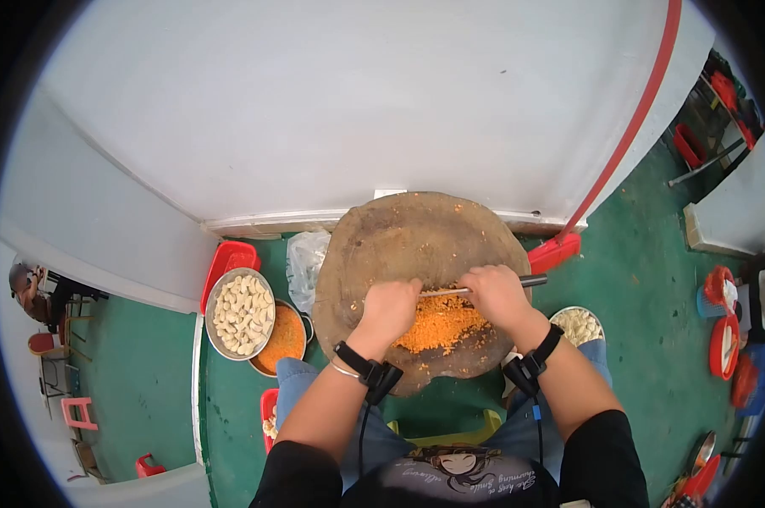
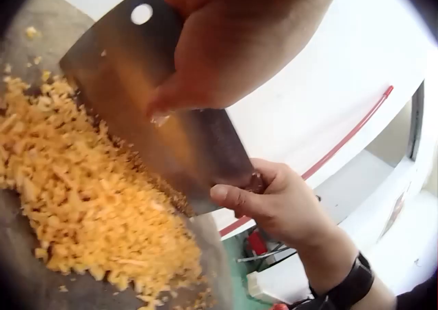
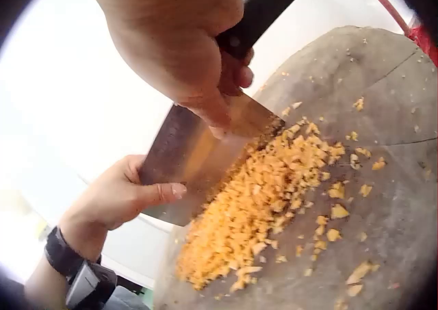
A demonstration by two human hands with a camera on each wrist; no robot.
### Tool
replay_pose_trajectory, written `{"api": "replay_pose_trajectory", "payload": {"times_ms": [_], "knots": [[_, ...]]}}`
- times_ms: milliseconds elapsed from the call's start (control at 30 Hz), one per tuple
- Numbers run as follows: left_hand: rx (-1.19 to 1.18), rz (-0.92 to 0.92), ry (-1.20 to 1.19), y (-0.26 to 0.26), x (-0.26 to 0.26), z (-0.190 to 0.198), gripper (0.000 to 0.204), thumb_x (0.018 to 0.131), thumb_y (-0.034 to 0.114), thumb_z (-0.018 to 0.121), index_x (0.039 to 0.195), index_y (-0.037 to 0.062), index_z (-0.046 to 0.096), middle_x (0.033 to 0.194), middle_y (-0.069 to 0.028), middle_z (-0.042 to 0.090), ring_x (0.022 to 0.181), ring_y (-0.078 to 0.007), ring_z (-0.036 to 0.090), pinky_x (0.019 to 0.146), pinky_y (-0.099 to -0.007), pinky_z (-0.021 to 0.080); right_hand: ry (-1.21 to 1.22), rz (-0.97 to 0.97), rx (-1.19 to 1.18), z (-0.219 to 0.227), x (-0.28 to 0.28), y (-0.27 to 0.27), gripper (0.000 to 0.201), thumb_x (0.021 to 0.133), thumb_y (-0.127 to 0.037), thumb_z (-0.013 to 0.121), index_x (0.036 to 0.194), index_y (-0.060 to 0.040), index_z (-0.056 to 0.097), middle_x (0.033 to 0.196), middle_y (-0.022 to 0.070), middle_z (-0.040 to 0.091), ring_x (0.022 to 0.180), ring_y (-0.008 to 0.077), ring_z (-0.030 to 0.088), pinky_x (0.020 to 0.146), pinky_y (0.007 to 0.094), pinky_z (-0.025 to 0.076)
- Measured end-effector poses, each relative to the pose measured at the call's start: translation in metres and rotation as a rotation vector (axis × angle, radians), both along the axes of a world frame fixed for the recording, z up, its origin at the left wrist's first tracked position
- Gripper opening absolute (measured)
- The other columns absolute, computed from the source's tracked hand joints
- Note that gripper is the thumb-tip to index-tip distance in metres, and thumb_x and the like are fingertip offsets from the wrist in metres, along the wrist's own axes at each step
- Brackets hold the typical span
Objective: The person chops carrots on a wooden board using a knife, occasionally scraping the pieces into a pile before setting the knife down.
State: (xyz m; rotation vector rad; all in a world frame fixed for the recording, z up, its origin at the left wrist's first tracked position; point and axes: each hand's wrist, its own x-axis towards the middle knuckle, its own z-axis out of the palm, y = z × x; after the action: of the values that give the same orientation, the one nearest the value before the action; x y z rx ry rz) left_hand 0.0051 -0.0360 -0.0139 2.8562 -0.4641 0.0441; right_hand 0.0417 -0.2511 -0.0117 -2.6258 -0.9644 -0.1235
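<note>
Both hands hold a cleaver (image 3: 198, 146) with a broad metal blade and a black handle (image 3: 263, 16). My left hand (image 1: 391, 309) pinches the blade's far end, its thumb flat on the near face. At the handle end my right hand (image 1: 497, 296) grips, thumb and fingers on either side of the blade. The blade stands tilted on its long edge, against a heap of finely chopped orange bits (image 1: 440, 326) that look like carrot. Under them is a round wooden chopping block (image 1: 391, 241) with loose crumbs scattered over it.
A metal bowl of pale pieces (image 1: 243, 313) overlaps a pot of orange-red food (image 1: 282, 339) on the left. Beside the block are a clear plastic bag (image 1: 306, 262) and, at right, a bowl of pale chopped bits (image 1: 577, 324). A white wall (image 1: 357, 110) stands behind.
</note>
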Motion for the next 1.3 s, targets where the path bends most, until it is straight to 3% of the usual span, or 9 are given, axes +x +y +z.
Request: {"api": "replay_pose_trajectory", "payload": {"times_ms": [167, 367, 500, 600, 767, 900, 1000, 1200, 1300], "knots": [[-0.008, -0.009, -0.043, -0.002, -0.001, 0.014, 0.008, 0.077, 0.014, 0.062, 0.076, 0.0067, 0.058, 0.069, -0.0129, 0.06, 0.068, -0.0326, 0.062, 0.059, -0.0427, 0.048, 0.029, -0.002, 0.001, 0.007, 0.003, -0.003, 0.004, 0.074, -0.015, 0.063, 0.074, -0.011, 0.061, 0.074, 0.005, 0.061, 0.077, 0.0248, 0.062, 0.068, 0.0375, 0.047], [-0.016, -0.039, -0.057, -0.005, 0.0, 0.0, 0.009, 0.076, 0.015, 0.063, 0.076, 0.0072, 0.058, 0.068, -0.0119, 0.06, 0.068, -0.0312, 0.062, 0.06, -0.0418, 0.048, 0.014, 0.053, -0.019, 0.002, 0.006, -0.003, 0.003, 0.073, -0.013, 0.063, 0.074, -0.0108, 0.061, 0.074, 0.0051, 0.061, 0.077, 0.025, 0.062, 0.067, 0.039, 0.046], [-0.027, -0.013, -0.092, -0.007, -0.001, 0.015, 0.005, 0.076, 0.012, 0.06, 0.076, 0.0071, 0.059, 0.07, -0.0121, 0.06, 0.067, -0.0312, 0.062, 0.058, -0.0412, 0.047, 0.007, 0.021, 0.009, 0.009, 0.004, -0.003, 0.006, 0.071, -0.015, 0.065, 0.072, -0.011, 0.061, 0.074, 0.0056, 0.061, 0.077, 0.0251, 0.062, 0.067, 0.0398, 0.046], [-0.032, -0.009, -0.056, -0.007, 0.003, -0.003, 0.004, 0.077, 0.011, 0.058, 0.075, 0.0069, 0.058, 0.07, -0.0119, 0.059, 0.066, -0.0316, 0.061, 0.057, -0.0406, 0.047, 0.009, -0.021, -0.036, -0.002, 0.007, -0.003, 0.006, 0.072, -0.015, 0.065, 0.072, -0.011, 0.061, 0.072, 0.0059, 0.06, 0.075, 0.0253, 0.061, 0.066, 0.0391, 0.046], [-0.068, -0.018, -0.102, -0.004, 0.005, 0.008, 0.004, 0.076, 0.009, 0.057, 0.073, 0.0069, 0.057, 0.069, -0.0121, 0.059, 0.067, -0.0318, 0.061, 0.058, -0.0417, 0.046, -0.029, -0.001, -0.008, 0.013, 0.004, -0.002, 0.005, 0.072, -0.014, 0.064, 0.07, -0.0105, 0.06, 0.071, 0.0057, 0.06, 0.073, 0.0251, 0.061, 0.065, 0.0388, 0.046], [-0.018, -0.016, -0.086, -0.007, 0.004, 0.0, 0.004, 0.075, 0.008, 0.057, 0.071, 0.0069, 0.057, 0.068, -0.0125, 0.059, 0.068, -0.0321, 0.061, 0.06, -0.0427, 0.046, -0.008, -0.016, -0.005, 0.0, 0.006, -0.002, 0.005, 0.072, -0.013, 0.063, 0.069, -0.0104, 0.059, 0.07, 0.0055, 0.059, 0.073, 0.0247, 0.061, 0.064, 0.0387, 0.046], [-0.082, 0.007, -0.093, -0.005, 0.0, 0.017, 0.003, 0.074, 0.008, 0.058, 0.071, 0.007, 0.058, 0.068, -0.0126, 0.059, 0.068, -0.0325, 0.06, 0.059, -0.0427, 0.046, -0.019, -0.006, -0.007, 0.009, 0.004, 0.0, 0.005, 0.071, -0.011, 0.062, 0.068, -0.0101, 0.058, 0.07, 0.0054, 0.059, 0.072, 0.0244, 0.061, 0.063, 0.0386, 0.045], [-0.094, -0.007, -0.1, 0.0, 0.009, -0.006, 0.003, 0.074, 0.009, 0.06, 0.075, 0.0074, 0.06, 0.068, -0.0128, 0.059, 0.068, -0.0327, 0.06, 0.06, -0.0427, 0.046, -0.016, -0.033, -0.075, -0.003, 0.011, 0.003, 0.007, 0.073, -0.015, 0.062, 0.068, -0.0109, 0.059, 0.071, 0.0053, 0.061, 0.073, 0.0242, 0.062, 0.065, 0.0378, 0.046], [-0.077, 0.002, -0.113, 0.002, 0.01, 0.012, 0.003, 0.074, 0.01, 0.06, 0.075, 0.0076, 0.06, 0.069, -0.0127, 0.059, 0.068, -0.0325, 0.06, 0.061, -0.0424, 0.046, -0.042, -0.052, -0.048, 0.005, 0.007, 0.009, 0.008, 0.074, -0.017, 0.063, 0.068, -0.0115, 0.06, 0.07, 0.0054, 0.061, 0.073, 0.0239, 0.063, 0.066, 0.0374, 0.046]]}}
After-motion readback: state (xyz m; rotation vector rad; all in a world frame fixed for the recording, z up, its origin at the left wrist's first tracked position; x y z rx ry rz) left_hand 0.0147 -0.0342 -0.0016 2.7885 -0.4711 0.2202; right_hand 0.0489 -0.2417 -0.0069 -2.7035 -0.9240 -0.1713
